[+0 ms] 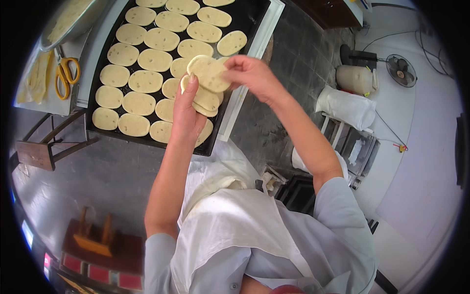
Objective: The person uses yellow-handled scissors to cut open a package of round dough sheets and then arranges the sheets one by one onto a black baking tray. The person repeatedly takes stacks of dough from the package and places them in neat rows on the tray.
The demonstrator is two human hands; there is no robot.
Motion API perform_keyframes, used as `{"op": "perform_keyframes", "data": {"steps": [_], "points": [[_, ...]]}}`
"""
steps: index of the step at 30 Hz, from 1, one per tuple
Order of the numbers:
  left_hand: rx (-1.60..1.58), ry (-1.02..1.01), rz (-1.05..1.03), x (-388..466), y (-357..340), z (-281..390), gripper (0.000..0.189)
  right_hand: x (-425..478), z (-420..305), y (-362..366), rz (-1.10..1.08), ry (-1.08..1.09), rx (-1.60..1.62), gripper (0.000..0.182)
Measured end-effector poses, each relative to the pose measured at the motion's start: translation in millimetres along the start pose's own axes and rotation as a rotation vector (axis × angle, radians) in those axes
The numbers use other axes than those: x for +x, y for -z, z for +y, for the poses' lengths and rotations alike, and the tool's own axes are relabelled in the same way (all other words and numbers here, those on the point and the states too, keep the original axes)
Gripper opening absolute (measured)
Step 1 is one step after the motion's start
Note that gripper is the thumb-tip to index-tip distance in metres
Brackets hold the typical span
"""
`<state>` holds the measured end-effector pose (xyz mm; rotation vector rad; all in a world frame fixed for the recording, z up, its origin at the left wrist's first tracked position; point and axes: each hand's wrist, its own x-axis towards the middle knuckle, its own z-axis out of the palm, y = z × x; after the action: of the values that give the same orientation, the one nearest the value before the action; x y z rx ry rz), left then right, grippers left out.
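My left hand [186,115] holds a small stack of flat oval dough pieces [206,98], thumb on top, over the right part of a black baking tray [172,146]. The fingers of my right hand [253,75] pinch the right edge of the uppermost dough piece [209,71]; they are slightly blurred. Below and to the left, similar pale ovals with darker flecks, such as this dough oval [139,103], lie in rows on the tray. One dough oval [231,43] rests at a slant near the tray's right side. My left hand and the stack hide some ovals beneath.
Yellow-handled scissors [66,75] and a metal bowl [69,25] are at the upper left. A wooden stool [36,154] stands below them. To the right of the tray runs a white table edge [240,104]. Farther right are a fan [401,70] and a white sack [345,106].
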<state>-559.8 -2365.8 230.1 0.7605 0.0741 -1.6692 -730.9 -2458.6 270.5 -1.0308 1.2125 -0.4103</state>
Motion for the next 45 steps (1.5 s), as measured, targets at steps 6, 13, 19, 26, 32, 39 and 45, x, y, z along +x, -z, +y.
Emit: {"op": "perform_keyframes", "data": {"steps": [6,13,19,26,32,39,45], "points": [[-0.017,-0.065,0.006,7.1,0.7,-7.3,0.058,105.2,-42.7,127.3,0.112,0.451,-0.702,0.018],[-0.037,-0.185,0.130,19.2,-9.8,-44.1,0.055,213.3,-74.3,178.9,-0.149,0.496,-1.006,0.018],[-0.187,-0.258,0.256,24.9,-40.9,-88.7,0.051,228.3,-60.8,171.6,-0.189,0.604,-1.144,0.019],[-0.184,-0.314,0.307,48.4,-79.6,-105.4,0.051,215.4,-24.8,175.7,-0.075,0.903,-1.420,0.012],[-0.193,-0.319,0.290,54.6,-79.5,-110.6,0.052,212.8,-20.6,178.4,-0.060,0.940,-1.334,0.010],[-0.289,-0.403,0.189,60.6,-74.9,-106.3,0.058,107.9,-41.1,154.8,-0.202,0.464,-0.714,0.031],[-0.142,-0.395,0.172,75.1,-88.9,-98.7,0.065,59.3,-16.5,125.9,-0.416,-0.064,-0.136,0.029]]}}
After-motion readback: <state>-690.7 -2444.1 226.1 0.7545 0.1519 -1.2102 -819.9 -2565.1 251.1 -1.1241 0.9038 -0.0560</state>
